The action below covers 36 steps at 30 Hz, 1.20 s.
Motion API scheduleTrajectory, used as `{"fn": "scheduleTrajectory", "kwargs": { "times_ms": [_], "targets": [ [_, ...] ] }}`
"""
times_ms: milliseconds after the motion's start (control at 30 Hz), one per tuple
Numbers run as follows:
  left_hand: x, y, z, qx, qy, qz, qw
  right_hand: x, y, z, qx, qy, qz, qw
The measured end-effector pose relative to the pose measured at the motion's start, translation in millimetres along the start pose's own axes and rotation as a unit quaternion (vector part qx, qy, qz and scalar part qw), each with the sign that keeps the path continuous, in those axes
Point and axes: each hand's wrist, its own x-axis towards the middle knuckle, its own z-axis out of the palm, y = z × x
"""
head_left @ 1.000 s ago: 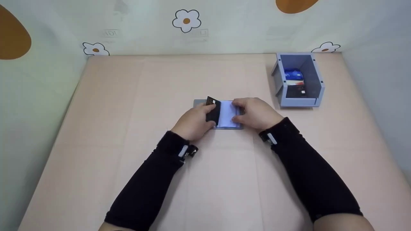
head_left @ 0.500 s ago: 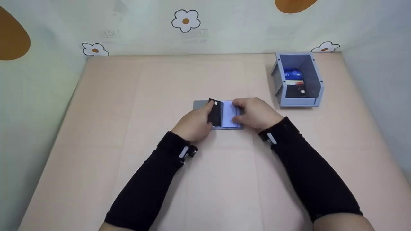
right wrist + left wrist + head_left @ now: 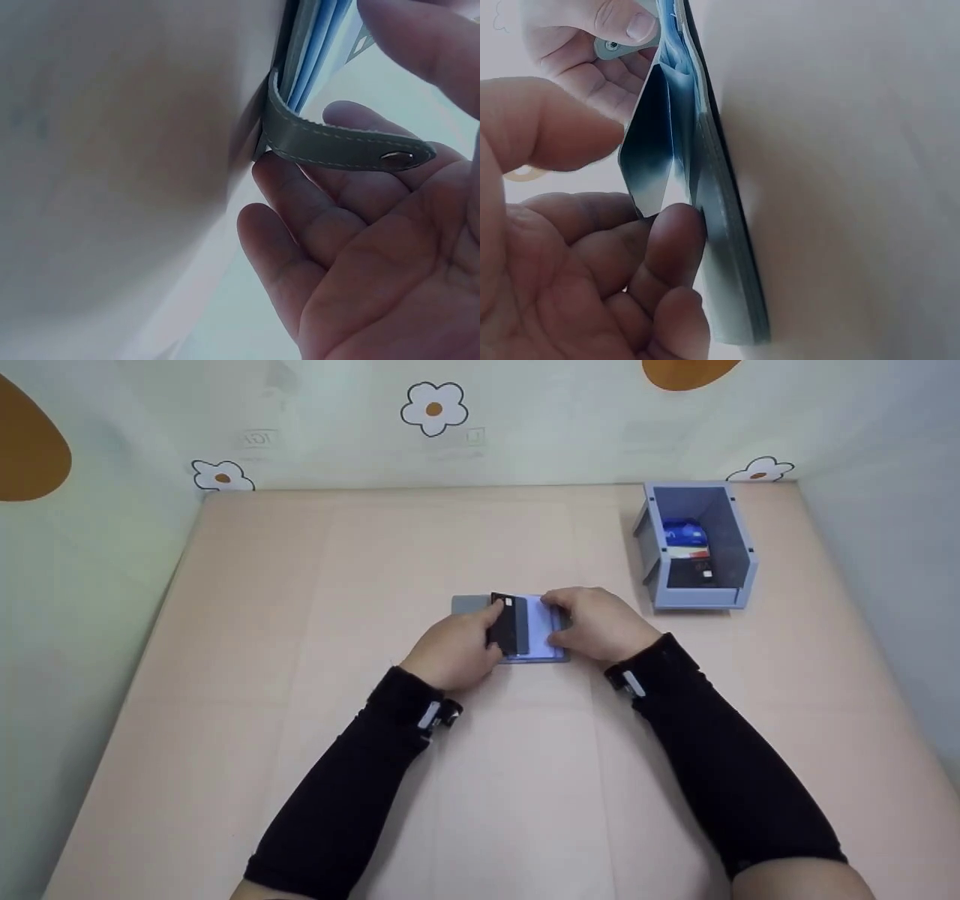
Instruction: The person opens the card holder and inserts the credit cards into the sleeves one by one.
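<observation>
"Peach-covered table (image 3: 360, 555), pale wall (image 3: 337, 442) at 12 o'clock. What are the fingers doing?"

"The left hand (image 3: 452, 652) holds a black chip card (image 3: 508, 628) by its 9 o'clock edge, index finger toward 12, thumb toward 6. The right hand (image 3: 600, 622) grips the 3 o'clock end of a grey card holder (image 3: 469, 604), index finger and thumb well apart on its pale-blue sleeve (image 3: 538, 628)."

"What has just changed?"

"Mostly the card. A second ago it was tipped up and sat nearer 9 o'clock; now it lies flatter, shifted slightly toward 3, and a grey-blue strip shows along its 3 o'clock edge. The right hand has hardly moved."

"Meaning what for the work?"

"My reading: the card is closer to lying level with the sleeve, while the right hand steadies the holder. Whether the card is inside a pocket or merely over one, I cannot tell."

"And farther out?"

"Close by the right palm, the right wrist view shows a grey snap strap (image 3: 337, 146), its end loose. Well apart from the hands, at 2 o'clock from the holder, stands a grey-blue bin (image 3: 697, 599). Inside are a blue card (image 3: 684, 533) and, nearer 6 o'clock, a second black card (image 3: 688, 574)."
</observation>
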Motion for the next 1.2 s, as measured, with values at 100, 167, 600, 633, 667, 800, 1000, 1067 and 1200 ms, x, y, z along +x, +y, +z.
{"fn": "scheduleTrajectory", "kwargs": {
  "times_ms": [100, 167, 600, 633, 667, 800, 1000, 1067, 1200],
  "targets": [
    [0.1, 0.7, 0.5, -0.013, -0.009, 0.002, 0.9999, -0.1, 0.0, 0.0, 0.007, -0.001, 0.003, 1.0],
    [0.2, 1.0, 1.0, -0.018, -0.013, 0.007, 0.9997, -0.2, 0.3, 0.0, 0.009, -0.002, 0.002, 1.0],
    [3.4, -1.4, 1.6, 0.005, 0.005, 0.04, 0.9992, -2.1, 2.5, 0.5, -0.013, -0.009, -0.024, 1.0],
    [3.6, -1.3, 1.5, 0.004, 0.005, 0.041, 0.9992, -2.0, 2.1, 0.5, -0.009, -0.01, -0.022, 1.0],
    [3.7, -1.1, 1.7, 0.004, 0.005, 0.041, 0.9992, -2.0, 1.6, 0.4, -0.006, -0.011, -0.02, 1.0],
    [3.9, 0.1, 2.1, 0.001, 0.01, 0.04, 0.9992, -1.8, 0.3, 0.3, 0.001, -0.013, -0.015, 1.0],
    [4.2, 1.4, 4.2, 0.003, 0.007, 0.055, 0.9984, -1.4, 0.1, 1.0, -0.005, -0.014, -0.022, 1.0],
    [3.4, 1.8, 4.5, -0.002, 0.006, 0.055, 0.9984, -1.8, -0.5, 1.1, -0.007, -0.014, -0.024, 1.0],
    [1.4, 3.7, 4.4, -0.022, -0.003, 0.051, 0.9985, -2.2, -1.4, 1.2, -0.01, -0.012, -0.025, 1.0]
  ]
}}
